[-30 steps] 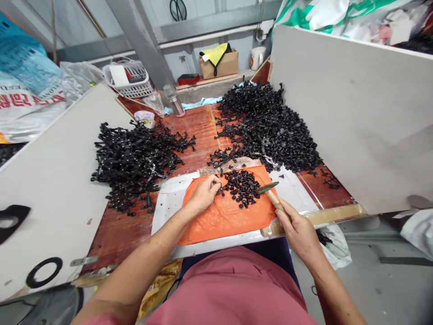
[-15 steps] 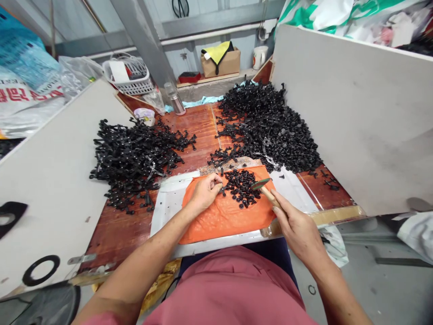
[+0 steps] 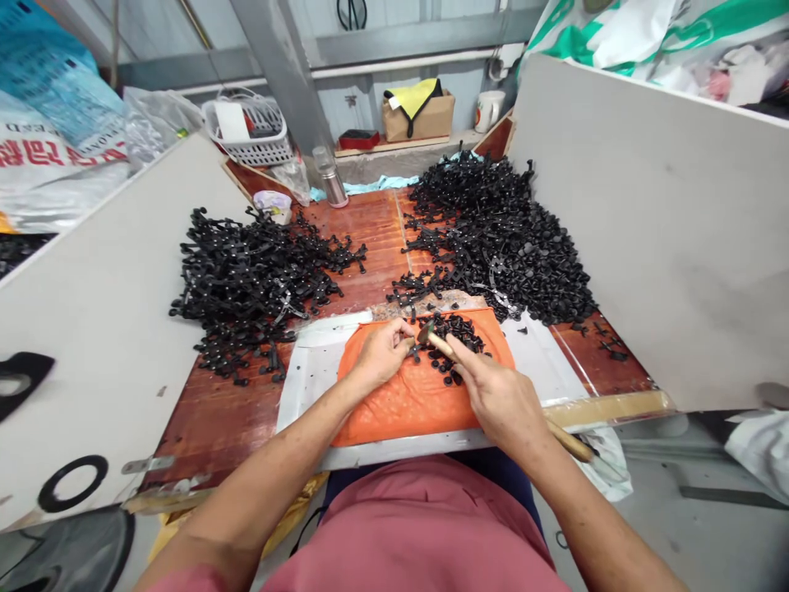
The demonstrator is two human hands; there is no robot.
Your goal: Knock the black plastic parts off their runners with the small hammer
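Observation:
My left hand (image 3: 383,355) rests over the left part of an orange cloth (image 3: 394,411), thumb and fingers pinched on a small black plastic part (image 3: 415,354). My right hand (image 3: 502,399) is wrapped round the wooden handle of a hammer (image 3: 440,345). Its dark greenish head is close beside the fingertips of my left hand; whether it touches the part I cannot tell. Small black round-headed pieces (image 3: 459,333) lie heaped on the cloth, partly behind the hammer and right hand. The handle's rear end sticks out past my right wrist.
Piles of black branched parts lie at left (image 3: 246,288) and right (image 3: 493,222) on the reddish wooden table (image 3: 345,226). Pale upright boards (image 3: 647,222) flank both sides. At the back stand a metal flask (image 3: 333,185), a white basket (image 3: 259,148) and a mug (image 3: 489,111).
My right hand has moved the hammer left, bringing its head from over the heap to beside my left fingertips. My left hand still pinches the part. The view has shifted slightly.

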